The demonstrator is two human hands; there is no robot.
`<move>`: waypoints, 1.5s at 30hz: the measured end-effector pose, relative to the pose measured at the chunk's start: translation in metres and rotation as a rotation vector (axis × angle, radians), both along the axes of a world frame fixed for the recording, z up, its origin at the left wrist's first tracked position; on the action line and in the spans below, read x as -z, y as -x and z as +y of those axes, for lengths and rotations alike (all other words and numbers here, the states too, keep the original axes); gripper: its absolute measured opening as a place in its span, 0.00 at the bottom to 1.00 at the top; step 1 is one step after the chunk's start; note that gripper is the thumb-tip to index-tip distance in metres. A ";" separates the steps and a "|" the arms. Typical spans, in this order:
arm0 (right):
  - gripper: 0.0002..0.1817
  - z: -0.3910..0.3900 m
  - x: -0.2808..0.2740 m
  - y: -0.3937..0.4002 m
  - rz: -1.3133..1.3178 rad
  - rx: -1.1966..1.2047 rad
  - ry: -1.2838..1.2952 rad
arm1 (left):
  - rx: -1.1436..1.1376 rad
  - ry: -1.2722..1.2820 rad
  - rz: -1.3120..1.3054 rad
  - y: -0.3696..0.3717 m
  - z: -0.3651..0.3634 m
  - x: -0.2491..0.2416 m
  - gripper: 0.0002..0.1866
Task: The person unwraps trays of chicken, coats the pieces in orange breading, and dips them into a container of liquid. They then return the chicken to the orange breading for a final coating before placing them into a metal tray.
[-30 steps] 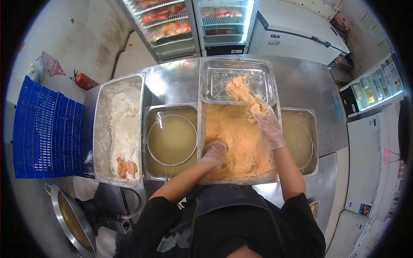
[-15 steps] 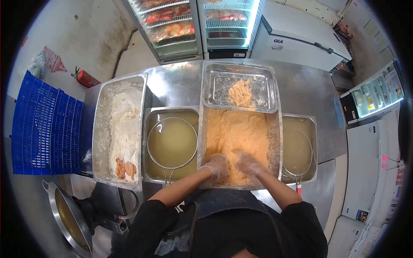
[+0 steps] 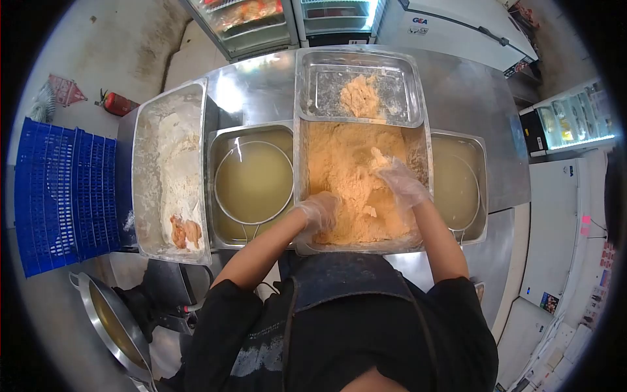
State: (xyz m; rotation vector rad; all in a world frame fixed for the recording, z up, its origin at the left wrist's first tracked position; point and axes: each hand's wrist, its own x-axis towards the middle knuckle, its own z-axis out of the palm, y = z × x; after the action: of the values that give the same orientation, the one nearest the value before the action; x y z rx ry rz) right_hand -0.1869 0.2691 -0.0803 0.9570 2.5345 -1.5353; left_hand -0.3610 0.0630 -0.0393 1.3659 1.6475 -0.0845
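In the head view, a deep metal bin of orange breading flour (image 3: pixel 333 150) stands in front of me. My right hand (image 3: pixel 403 183), in a clear plastic glove, is raised over the flour's right side, its fingers closed on a flour-coated piece of chicken (image 3: pixel 379 157). My left hand (image 3: pixel 320 210), also gloved, is down in the flour at the bin's near left, with its fingertips hidden. A small pale lump (image 3: pixel 370 211) lies on the flour between the hands. A metal tray (image 3: pixel 320 91) holding a coated clump (image 3: pixel 360 97) rests across the bin's far end.
Left stands a bin of white flour (image 3: pixel 179 144) with raw chicken pieces (image 3: pixel 185 232). Pans of cloudy liquid with strainers (image 3: pixel 253 183) (image 3: pixel 455 183) flank the breading bin. A blue crate (image 3: pixel 65 189) and a wok of oil (image 3: pixel 114 323) are further left.
My right hand has lifted up and away from the flour with a coated piece. The left hand stays low in the flour. The camera view has tilted, shifting the bins upward in frame.
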 end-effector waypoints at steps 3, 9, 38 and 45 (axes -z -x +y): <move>0.23 -0.002 -0.022 0.006 -0.188 -0.190 -0.639 | -0.333 -0.195 0.022 0.010 0.005 -0.030 0.15; 0.22 -0.020 -0.005 0.009 -0.568 -0.277 -0.642 | -0.159 -0.179 0.539 0.004 0.035 0.050 0.16; 0.27 -0.082 0.107 -0.001 -0.196 -0.397 -0.733 | -0.299 -0.198 0.727 -0.066 0.006 0.079 0.12; 0.26 -0.116 0.027 0.000 -0.375 -0.397 -0.335 | -0.453 -0.127 0.293 -0.067 -0.018 0.007 0.13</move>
State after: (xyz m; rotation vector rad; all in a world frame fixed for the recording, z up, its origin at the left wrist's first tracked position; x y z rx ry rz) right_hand -0.1868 0.1536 -0.1076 0.6286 2.5351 -0.7634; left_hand -0.2936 0.0448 -0.0467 1.0750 2.2067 0.0917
